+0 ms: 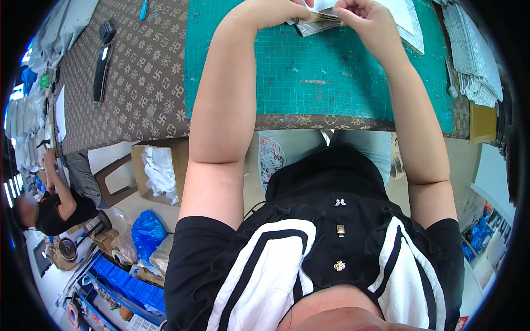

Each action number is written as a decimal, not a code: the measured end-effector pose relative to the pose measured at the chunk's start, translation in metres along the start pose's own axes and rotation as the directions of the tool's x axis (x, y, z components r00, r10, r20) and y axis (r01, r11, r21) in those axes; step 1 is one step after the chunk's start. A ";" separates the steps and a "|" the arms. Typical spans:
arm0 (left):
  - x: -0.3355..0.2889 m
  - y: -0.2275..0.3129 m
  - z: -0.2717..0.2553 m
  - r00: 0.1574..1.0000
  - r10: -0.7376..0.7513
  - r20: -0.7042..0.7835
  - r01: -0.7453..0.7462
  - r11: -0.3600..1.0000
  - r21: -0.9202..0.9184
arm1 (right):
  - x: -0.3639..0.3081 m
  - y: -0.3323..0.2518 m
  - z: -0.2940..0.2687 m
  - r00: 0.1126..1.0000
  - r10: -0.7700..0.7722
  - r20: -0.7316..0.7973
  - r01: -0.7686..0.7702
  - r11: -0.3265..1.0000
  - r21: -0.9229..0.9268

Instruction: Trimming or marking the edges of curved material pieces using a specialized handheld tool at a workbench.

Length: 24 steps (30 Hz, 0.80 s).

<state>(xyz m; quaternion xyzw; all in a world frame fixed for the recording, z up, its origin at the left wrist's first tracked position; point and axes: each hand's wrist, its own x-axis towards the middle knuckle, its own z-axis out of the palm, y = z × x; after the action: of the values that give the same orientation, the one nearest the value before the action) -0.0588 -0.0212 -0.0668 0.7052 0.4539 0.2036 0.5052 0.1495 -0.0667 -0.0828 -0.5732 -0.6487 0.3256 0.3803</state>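
At the top edge of the head view, both my hands meet over a small layered piece of white, brown and silvery sheets point(320, 26). My left hand point(279, 12) grips its left side, the fingertips partly cut off by the frame. With the thumb and fingers pinched together, my right hand point(365, 15) holds its right edge. Its exact kind I cannot make out. Beneath lies a green cutting mat point(320, 88) with grid lines and scuffs. Right of my right hand, a white sheet on silvery padded material point(409, 27) rests on the mat.
A patterned brown cloth point(143, 77) covers the table; on it are a black strip-shaped object point(102, 71), a small dark box point(107, 32) and a blue-handled tool point(143, 10). Silvery padded sheets point(469, 49) are stacked at right. A co-worker point(61, 204) sits far left.
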 end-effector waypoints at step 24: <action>0.006 -0.036 -0.031 0.763 -0.221 -0.608 0.177 0.975 -0.132 | -0.081 0.099 -0.142 0.907 0.157 -0.390 -0.163 0.986 0.019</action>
<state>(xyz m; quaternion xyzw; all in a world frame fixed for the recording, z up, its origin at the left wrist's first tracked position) -0.0946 0.0028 -0.0881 0.5298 0.6595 0.3836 0.3705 0.3264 -0.1359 -0.1064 -0.6804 -0.5131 0.2303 0.4699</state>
